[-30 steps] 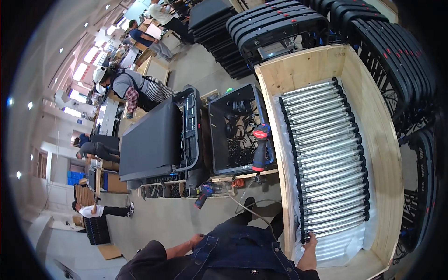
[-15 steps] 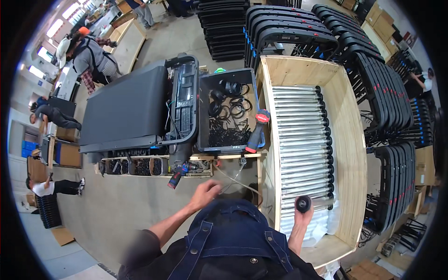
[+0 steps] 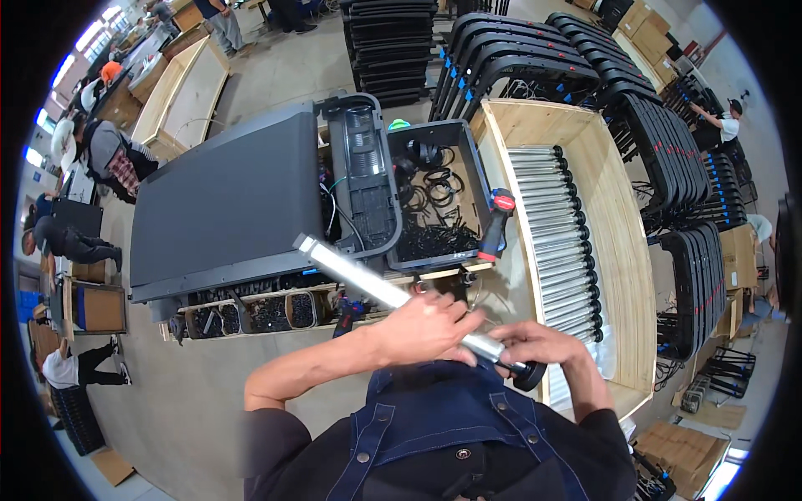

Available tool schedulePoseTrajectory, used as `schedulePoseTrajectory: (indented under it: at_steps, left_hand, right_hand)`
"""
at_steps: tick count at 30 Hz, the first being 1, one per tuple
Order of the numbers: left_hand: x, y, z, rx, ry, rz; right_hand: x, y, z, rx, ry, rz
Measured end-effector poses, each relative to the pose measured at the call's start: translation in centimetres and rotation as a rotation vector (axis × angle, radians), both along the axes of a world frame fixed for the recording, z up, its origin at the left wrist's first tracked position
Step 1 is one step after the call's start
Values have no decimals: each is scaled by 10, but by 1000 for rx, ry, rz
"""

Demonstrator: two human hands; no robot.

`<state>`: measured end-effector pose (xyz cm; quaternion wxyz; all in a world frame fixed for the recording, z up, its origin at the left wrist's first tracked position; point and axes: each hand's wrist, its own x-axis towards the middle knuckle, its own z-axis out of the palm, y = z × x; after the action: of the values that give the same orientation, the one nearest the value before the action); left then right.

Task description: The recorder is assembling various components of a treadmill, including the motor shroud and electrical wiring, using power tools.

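"Silver roller point(image 3: 359, 280) has swung out from over the crate since the last frame, and our left grip point(image 3: 426, 324) has come across onto it. Which way are we lying now?"

"Diagonal, right in front of us. Bare end points up-left, over the near edge of the black machine point(image 3: 230, 209); black end cap point(image 3: 530, 377) sits down-right, by the near left edge of the wooden crate point(image 3: 622, 275). Our right grip point(image 3: 535, 344) is nearer the cap, left one's further up the tube."

"And how are we holding it?"

"Left fingers are wrapped over the tube, a bit blurry, but we've clearly got it. Right ones are bent against it just beside the cap. They're touching, but we can't tell how tightly they're closed."

"Other rollers point(image 3: 555, 242)?"

"Lined up inside the crate, black ends toward its right wall. Neither of our grips is on those."
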<state>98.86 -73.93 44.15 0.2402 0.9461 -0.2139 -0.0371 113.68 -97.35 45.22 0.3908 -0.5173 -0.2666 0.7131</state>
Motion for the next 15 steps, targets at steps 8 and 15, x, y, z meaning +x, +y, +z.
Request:
schedulePoseTrajectory:
  at_steps: [8, 15]
  left_hand:
    - [-43, 66, -6, -967, 839, 342]
    - [-46, 83, -32, -1589, 377, 968]
  right_hand:
    - [134, 195, -151, 138, -461, -303]
    - [248, 321, -360, 68, -1587, -74]
